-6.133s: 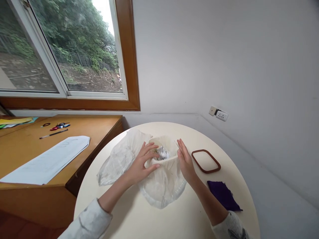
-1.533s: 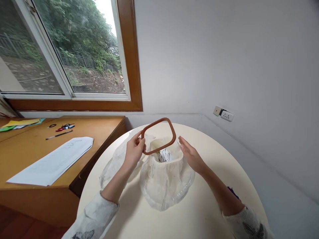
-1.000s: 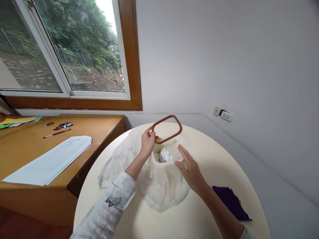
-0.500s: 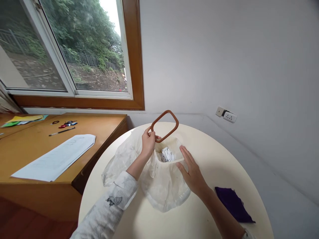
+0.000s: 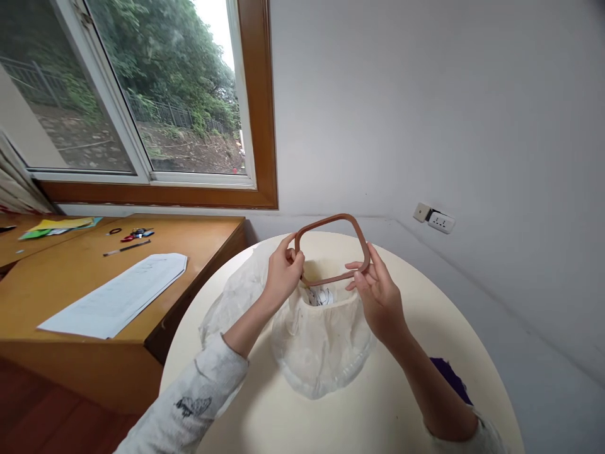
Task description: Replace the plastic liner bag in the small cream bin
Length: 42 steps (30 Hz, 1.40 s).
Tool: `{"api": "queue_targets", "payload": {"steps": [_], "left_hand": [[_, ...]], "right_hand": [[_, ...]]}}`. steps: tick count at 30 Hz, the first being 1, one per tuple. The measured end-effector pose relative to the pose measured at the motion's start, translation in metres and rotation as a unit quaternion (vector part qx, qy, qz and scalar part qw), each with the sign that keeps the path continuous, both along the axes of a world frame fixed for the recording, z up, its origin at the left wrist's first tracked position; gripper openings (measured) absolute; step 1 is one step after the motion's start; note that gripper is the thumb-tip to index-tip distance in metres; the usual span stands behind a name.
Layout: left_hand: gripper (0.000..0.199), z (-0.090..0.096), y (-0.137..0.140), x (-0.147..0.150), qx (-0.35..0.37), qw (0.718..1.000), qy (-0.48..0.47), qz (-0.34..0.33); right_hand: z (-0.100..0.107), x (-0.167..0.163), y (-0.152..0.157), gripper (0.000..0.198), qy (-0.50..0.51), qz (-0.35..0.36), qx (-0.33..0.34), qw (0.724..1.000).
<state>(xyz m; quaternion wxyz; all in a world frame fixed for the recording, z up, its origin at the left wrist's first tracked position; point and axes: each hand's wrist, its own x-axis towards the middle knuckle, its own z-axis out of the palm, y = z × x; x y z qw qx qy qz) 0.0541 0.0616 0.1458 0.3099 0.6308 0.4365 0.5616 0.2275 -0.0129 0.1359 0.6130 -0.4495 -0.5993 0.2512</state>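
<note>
A brown, rounded rectangular ring frame (image 5: 326, 220) is held tilted above a small bin (image 5: 331, 308) draped with a translucent white plastic bag (image 5: 321, 353). My left hand (image 5: 283, 271) grips the frame's left side between thumb and fingers. At its right corner, my right hand (image 5: 380, 296) pinches it, thumb in front. Crumpled white paper (image 5: 320, 296) with dark lines lies inside the bin. The bag spreads over the bin's outside and onto the table to the left.
The bin stands on a round cream table (image 5: 293, 429), with a purple cloth (image 5: 451, 378) at the right, partly behind my forearm. On the wooden desk (image 5: 203, 236) at left lie white paper sheets (image 5: 118, 293), a pen (image 5: 126, 248), keys (image 5: 139, 233) and coloured papers (image 5: 61, 224).
My right hand has left the bin's rim and taken hold of the frame's right side. The frame has turned and shifted right, now held in both hands over the bin.
</note>
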Motion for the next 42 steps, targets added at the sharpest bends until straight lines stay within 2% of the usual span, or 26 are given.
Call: {"api": "queue_targets", "payload": {"steps": [4,8,11,14,16,19,24,26,30,32,37,42], "left_hand": [[0.052,0.004,-0.018,0.001,-0.009,0.999,-0.028,-0.036],[0.049,0.002,-0.036,-0.007,0.011,0.998,-0.014,-0.063],[0.032,-0.006,-0.045,-0.018,0.061,0.989,0.098,-0.090],[0.021,-0.015,-0.048,-0.026,0.095,0.952,0.240,-0.162],[0.016,-0.018,-0.049,-0.028,0.113,0.927,0.300,-0.194],[0.014,-0.017,-0.050,-0.027,0.119,0.908,0.340,-0.213],[0.014,-0.014,-0.050,-0.028,0.102,0.901,0.356,-0.226],[0.014,-0.014,-0.048,-0.029,0.102,0.907,0.342,-0.223],[0.030,-0.010,-0.048,-0.031,0.050,0.968,0.206,-0.130],[0.043,-0.005,-0.049,-0.030,0.004,0.985,0.131,-0.111],[0.072,0.002,-0.051,-0.021,-0.067,0.987,-0.004,-0.146],[0.070,0.005,-0.052,-0.011,-0.112,0.979,-0.047,-0.164]], "right_hand": [[0.003,0.003,0.004,0.059,0.047,-0.013,-0.029,0.998],[0.001,0.023,0.010,0.054,0.122,-0.032,-0.054,0.991],[-0.002,0.042,0.013,0.049,0.155,-0.043,-0.066,0.985],[-0.005,0.056,0.013,0.043,0.164,-0.029,-0.083,0.983],[-0.007,0.061,0.012,0.043,0.173,-0.023,-0.088,0.981],[-0.009,0.062,0.011,0.045,0.186,-0.024,-0.089,0.978],[-0.007,0.060,0.010,0.041,0.189,-0.023,-0.090,0.978],[-0.006,0.060,0.009,0.038,0.188,-0.015,-0.090,0.978],[-0.002,0.060,0.005,0.036,0.168,0.006,-0.097,0.981],[-0.001,0.058,0.003,0.039,0.164,0.021,-0.106,0.981],[0.000,0.041,-0.001,0.044,0.183,0.058,-0.120,0.974],[-0.002,0.020,-0.007,0.050,0.184,0.092,-0.135,0.969]]}}
